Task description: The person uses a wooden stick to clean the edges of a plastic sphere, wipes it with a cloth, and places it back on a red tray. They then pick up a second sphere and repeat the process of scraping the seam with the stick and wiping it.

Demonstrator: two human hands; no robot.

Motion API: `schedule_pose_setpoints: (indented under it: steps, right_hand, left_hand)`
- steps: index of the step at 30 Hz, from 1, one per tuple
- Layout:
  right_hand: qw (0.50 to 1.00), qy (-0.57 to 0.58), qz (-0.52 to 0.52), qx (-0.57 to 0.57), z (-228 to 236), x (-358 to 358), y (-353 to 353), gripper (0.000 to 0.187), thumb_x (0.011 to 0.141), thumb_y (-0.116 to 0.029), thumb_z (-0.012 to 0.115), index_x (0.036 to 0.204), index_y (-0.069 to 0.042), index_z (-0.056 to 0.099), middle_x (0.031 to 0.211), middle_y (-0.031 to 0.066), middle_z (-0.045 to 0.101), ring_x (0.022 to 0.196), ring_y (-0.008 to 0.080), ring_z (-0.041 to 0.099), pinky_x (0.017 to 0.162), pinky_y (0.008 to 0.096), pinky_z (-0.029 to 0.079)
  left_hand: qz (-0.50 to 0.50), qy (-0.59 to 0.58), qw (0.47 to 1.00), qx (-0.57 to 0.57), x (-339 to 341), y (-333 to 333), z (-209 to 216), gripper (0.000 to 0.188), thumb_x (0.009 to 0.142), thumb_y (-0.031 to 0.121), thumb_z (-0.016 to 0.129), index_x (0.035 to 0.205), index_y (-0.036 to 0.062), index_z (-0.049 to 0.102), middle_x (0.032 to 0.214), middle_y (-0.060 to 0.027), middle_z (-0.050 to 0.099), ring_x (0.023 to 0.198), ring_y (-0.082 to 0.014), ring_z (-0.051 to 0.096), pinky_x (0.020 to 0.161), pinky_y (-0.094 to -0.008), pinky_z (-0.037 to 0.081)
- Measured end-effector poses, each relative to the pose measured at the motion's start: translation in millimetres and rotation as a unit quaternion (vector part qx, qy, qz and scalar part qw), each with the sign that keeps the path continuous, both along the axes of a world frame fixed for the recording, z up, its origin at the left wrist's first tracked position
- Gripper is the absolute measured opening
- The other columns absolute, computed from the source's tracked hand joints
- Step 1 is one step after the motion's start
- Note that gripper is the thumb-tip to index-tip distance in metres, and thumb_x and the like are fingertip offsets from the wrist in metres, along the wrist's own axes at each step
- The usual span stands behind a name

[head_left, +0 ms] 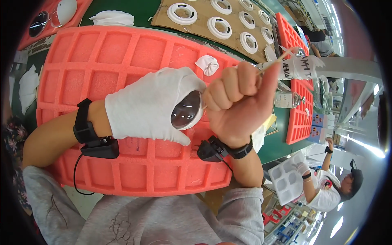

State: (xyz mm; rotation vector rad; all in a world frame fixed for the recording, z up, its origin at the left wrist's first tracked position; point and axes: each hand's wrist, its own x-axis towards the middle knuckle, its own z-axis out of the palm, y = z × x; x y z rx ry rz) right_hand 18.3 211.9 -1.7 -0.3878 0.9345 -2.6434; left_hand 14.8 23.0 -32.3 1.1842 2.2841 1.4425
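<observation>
My left hand [149, 102], in a white glove, is closed around a dome [185, 111] with a dark, glossy face and a white rim. The dome is held above a coral-pink foam tray [85, 85] divided into square pockets. My bare right hand [241, 102] makes a fist around a thin wooden stick [274, 64], whose upper end sticks out past the thumb. Its lower end seems to come out near the dome's rim; whether it touches there I cannot tell. Beyond the hands, a crumpled white cloth [207, 65] lies on the tray.
Several white rings [172, 14] lie on a cardboard sheet [204, 11] at the back. A clear bottle [285, 99] with a metal top stands on the right, near another pink tray [300, 124]. At far right a person [322, 188] holds a white compartment tray [281, 175].
</observation>
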Motion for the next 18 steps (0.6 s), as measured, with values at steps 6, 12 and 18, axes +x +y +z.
schedule_pose_setpoints:
  steps: [6, 12, 18]
  right_hand:
    - [0.997, 0.007, 0.001, -0.078, -7.5, 1.5, 3.0, 0.064, 0.108, -0.062, 0.023, 0.066, -0.014, 0.026, 0.056, -0.0047, 0.022, 0.047, 0.0095, 0.013, 0.043, 0.0292, 0.012]
    - [0.994, 0.092, 0.044, -0.04, -15.6, 5.5, -1.5, 0.065, 0.108, -0.06, 0.027, 0.064, -0.014, 0.03, 0.056, -0.0039, 0.027, 0.045, 0.0091, 0.017, 0.042, 0.0261, 0.014]
    - [0.988, 0.14, 0.024, -0.054, -22.3, 8.7, -9.8, 0.066, 0.108, -0.061, 0.025, 0.062, -0.014, 0.032, 0.054, -0.0039, 0.027, 0.044, 0.0089, 0.018, 0.041, 0.0243, 0.015]
  left_hand:
    - [0.001, -0.014, 1.0, -0.017, 0.6, 2.5, 0.1, 0.081, 0.06, 0.029, 0.096, 0.126, 0.0054, 0.055, 0.115, -0.0153, 0.058, 0.103, -0.0371, 0.058, 0.092, -0.0444, 0.05]
    - [0.006, -0.038, 0.998, -0.058, -1.2, 3.6, 6.6, 0.067, 0.065, 0.022, 0.09, 0.121, 0.0051, 0.057, 0.112, -0.0138, 0.06, 0.103, -0.0376, 0.058, 0.092, -0.0446, 0.049]
    - [0.006, -0.01, 0.998, -0.062, -0.6, 1.3, -1.8, 0.05, 0.069, 0.014, 0.082, 0.114, 0.0056, 0.06, 0.107, -0.0119, 0.062, 0.102, -0.0372, 0.058, 0.091, -0.0443, 0.048]
